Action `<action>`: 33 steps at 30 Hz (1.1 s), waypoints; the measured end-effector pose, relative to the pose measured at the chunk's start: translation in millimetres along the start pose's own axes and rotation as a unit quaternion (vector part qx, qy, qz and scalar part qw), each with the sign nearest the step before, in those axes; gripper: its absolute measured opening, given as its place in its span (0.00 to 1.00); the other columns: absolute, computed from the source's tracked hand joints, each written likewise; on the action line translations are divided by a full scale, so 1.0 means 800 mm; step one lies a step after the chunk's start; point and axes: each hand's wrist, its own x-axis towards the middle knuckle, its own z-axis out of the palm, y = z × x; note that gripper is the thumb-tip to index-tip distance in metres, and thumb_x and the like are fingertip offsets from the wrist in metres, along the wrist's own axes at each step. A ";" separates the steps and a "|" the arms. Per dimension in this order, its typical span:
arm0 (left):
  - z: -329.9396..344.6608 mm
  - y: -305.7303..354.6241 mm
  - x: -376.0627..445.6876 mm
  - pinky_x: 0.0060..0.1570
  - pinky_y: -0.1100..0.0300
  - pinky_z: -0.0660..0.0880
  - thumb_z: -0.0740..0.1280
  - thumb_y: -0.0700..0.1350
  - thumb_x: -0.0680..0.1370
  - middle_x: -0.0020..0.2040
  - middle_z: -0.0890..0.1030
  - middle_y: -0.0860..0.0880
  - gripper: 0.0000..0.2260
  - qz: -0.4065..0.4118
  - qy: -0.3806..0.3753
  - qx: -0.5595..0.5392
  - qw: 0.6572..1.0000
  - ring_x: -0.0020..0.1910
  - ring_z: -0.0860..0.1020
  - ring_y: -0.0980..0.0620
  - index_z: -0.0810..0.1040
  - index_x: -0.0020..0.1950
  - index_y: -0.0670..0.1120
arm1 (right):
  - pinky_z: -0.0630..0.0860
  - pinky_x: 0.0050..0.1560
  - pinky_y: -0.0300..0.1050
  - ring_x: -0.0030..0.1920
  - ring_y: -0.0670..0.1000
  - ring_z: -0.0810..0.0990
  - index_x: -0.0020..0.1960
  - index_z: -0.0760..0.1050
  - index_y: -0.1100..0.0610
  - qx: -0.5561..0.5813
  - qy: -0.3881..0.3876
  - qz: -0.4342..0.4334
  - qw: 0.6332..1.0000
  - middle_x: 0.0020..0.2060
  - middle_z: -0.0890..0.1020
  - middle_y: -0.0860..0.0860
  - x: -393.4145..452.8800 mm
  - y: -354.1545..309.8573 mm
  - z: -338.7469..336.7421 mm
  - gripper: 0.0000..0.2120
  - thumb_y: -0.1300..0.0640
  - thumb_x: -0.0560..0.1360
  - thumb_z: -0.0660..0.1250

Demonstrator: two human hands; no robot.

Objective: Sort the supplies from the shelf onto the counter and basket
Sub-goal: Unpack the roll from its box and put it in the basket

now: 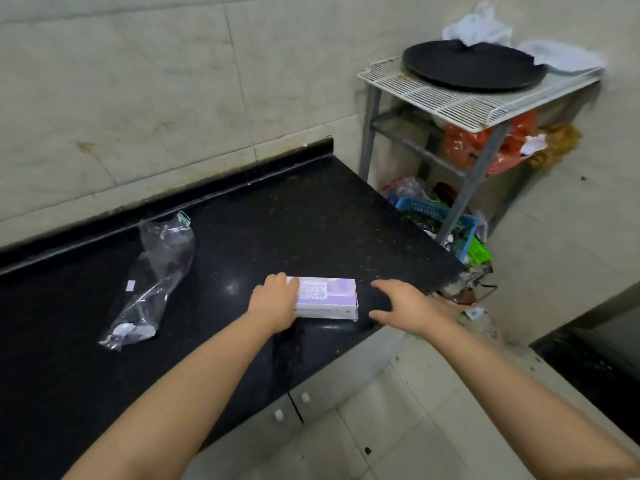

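Note:
A flat purple and white box (329,297) lies on the black counter (277,220) near its front right corner. My left hand (275,301) rests on the box's left end, fingers curled over its top. Just right of the box hovers my right hand (405,306), fingers spread and holding nothing. A crumpled clear plastic bag (152,282) lies on the counter to the left. The grey metal shelf (478,105) stands in the corner beyond the counter's right end. A blue basket (436,213) sits on its lowest level.
A round black pan (474,65) and white cloths (481,26) lie on the shelf's white wire top. Red plastic bags (485,143) fill its middle level. Clutter, including something green (479,252), lies on the tiled floor by the basket. A dark surface (595,355) is at the right edge.

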 end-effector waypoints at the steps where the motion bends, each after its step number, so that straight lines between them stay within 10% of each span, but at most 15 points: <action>1: 0.004 -0.001 0.004 0.61 0.51 0.69 0.62 0.46 0.77 0.67 0.67 0.44 0.22 0.012 0.008 0.013 1.000 0.66 0.66 0.44 0.63 0.69 0.44 | 0.64 0.70 0.46 0.70 0.53 0.65 0.72 0.60 0.56 0.010 -0.008 -0.013 1.000 0.71 0.67 0.54 0.010 -0.002 0.007 0.34 0.50 0.70 0.69; 9: 0.020 -0.020 0.030 0.73 0.51 0.59 0.60 0.44 0.78 0.77 0.52 0.42 0.28 0.033 -0.003 -0.001 0.999 0.76 0.52 0.44 0.54 0.75 0.43 | 0.61 0.71 0.46 0.73 0.52 0.61 0.74 0.51 0.54 0.116 -0.020 -0.019 0.993 0.75 0.59 0.52 0.063 -0.014 0.052 0.41 0.57 0.69 0.71; 16: 0.022 -0.039 0.037 0.67 0.54 0.67 0.67 0.47 0.74 0.69 0.66 0.46 0.29 0.074 0.005 -0.112 0.991 0.69 0.63 0.47 0.61 0.73 0.47 | 0.64 0.65 0.38 0.68 0.49 0.68 0.71 0.62 0.55 0.148 0.032 -0.042 0.988 0.70 0.68 0.51 0.047 -0.015 0.048 0.35 0.56 0.68 0.72; 23: 0.054 -0.075 -0.029 0.71 0.54 0.62 0.71 0.45 0.73 0.72 0.64 0.40 0.30 -0.013 0.156 -0.178 0.972 0.72 0.62 0.42 0.65 0.72 0.41 | 0.72 0.59 0.41 0.60 0.49 0.74 0.68 0.66 0.56 0.219 0.031 -0.101 0.970 0.65 0.74 0.53 0.056 -0.071 0.018 0.34 0.56 0.66 0.75; 28: 0.064 -0.112 -0.109 0.41 0.44 0.81 0.82 0.37 0.53 0.50 0.81 0.31 0.31 -0.093 0.268 -0.105 0.953 0.47 0.82 0.34 0.79 0.54 0.31 | 0.72 0.52 0.39 0.52 0.46 0.73 0.66 0.69 0.56 0.251 -0.009 -0.142 0.958 0.56 0.76 0.51 0.059 -0.166 0.039 0.32 0.55 0.64 0.76; 33: 0.085 -0.179 -0.208 0.42 0.49 0.81 0.78 0.32 0.56 0.48 0.82 0.33 0.32 -0.138 0.332 -0.103 0.928 0.47 0.81 0.38 0.70 0.57 0.37 | 0.70 0.49 0.39 0.47 0.47 0.74 0.63 0.71 0.57 0.301 -0.069 -0.154 0.939 0.47 0.75 0.48 0.036 -0.264 0.074 0.29 0.57 0.65 0.76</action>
